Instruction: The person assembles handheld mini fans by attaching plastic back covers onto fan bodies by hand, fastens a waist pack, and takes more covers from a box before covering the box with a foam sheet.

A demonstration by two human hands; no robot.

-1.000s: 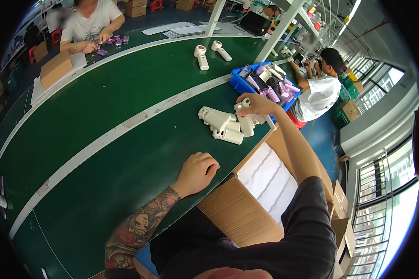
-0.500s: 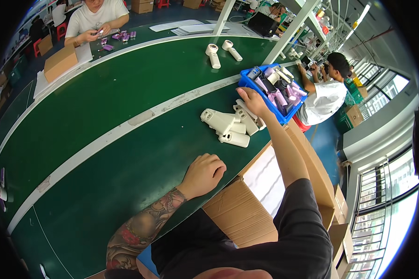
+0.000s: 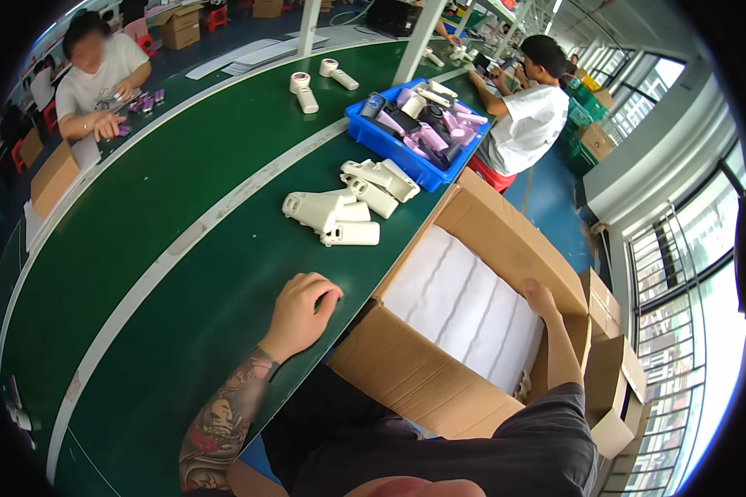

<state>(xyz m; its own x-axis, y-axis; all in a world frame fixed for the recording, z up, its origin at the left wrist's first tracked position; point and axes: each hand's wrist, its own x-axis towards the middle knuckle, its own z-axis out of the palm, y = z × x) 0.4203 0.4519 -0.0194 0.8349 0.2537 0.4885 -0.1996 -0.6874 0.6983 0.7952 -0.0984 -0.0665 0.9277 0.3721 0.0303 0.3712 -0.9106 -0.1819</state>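
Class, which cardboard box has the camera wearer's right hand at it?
The large open box beside the green table, with white material inside. The right hand is at its right side; no other box has that hand at it.

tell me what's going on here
The person's left hand rests loosely curled on the green table; the right hand is at the open cardboard box, by the white sheet; whether it holds anything is unclear. Cream plastic casings lie heaped near a blue bin of mixed parts. Across the table, a co-worker has small purple parts at hand.
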